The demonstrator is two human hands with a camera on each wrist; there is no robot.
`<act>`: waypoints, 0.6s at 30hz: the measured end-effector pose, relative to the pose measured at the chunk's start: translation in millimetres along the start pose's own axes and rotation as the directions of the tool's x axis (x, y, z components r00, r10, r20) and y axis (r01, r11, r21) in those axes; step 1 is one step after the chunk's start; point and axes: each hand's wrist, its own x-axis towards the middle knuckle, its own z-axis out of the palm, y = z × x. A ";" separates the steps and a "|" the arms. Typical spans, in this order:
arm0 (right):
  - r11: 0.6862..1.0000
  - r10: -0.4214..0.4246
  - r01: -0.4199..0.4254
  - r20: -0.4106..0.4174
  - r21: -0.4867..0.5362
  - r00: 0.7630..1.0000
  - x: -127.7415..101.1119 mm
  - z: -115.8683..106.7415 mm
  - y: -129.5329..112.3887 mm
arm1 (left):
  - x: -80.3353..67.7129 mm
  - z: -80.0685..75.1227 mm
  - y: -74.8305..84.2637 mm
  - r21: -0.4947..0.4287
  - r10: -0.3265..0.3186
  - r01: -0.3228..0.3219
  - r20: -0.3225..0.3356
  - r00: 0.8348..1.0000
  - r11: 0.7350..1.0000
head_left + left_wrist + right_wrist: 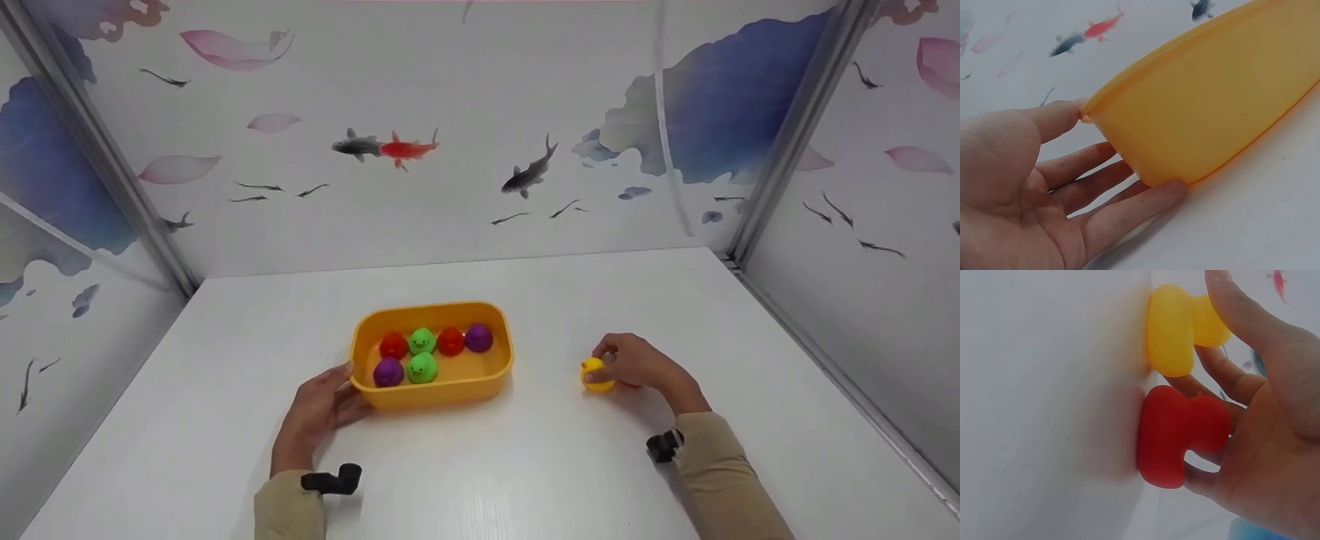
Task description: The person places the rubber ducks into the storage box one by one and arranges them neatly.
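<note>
At the left end of a yellow plastic basket [450, 390], my left hand [321, 409] holds it, thumb at the rim and fingers against the lower wall; the left wrist view shows the basket's outer side [1196, 107]. My right hand [645, 367] pinches a yellow toy duck [597, 375] between thumb and fingers, on the table right of the basket. Under that palm stands a red toy duck [1171, 436], beside the yellow one [1171, 332] and mostly hidden in the head view. Inside the basket sit red ducks [394, 346], green ducks [422, 367] and purple ducks [388, 372].
The white tabletop [480, 465] reaches back to a wall [465, 217] printed with fish and petals. Side panels stand at left and right, with metal posts [787, 142] at the corners. A blue object [1252, 530] shows partly at the bottom of the right wrist view.
</note>
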 end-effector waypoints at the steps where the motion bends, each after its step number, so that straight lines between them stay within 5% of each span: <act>1: 1.000 -0.006 0.006 0.000 0.005 1.000 0.3 -0.3 0.1 | 0.0 0.1 -0.1 0.000 0.000 0.000 -0.002 1.000 1.000; 18: 0.979 -0.186 0.190 -0.067 0.069 0.980 -8.0 -5.7 -31.2 | 4.1 0.3 0.2 -0.001 -0.027 0.027 -0.022 0.999 1.000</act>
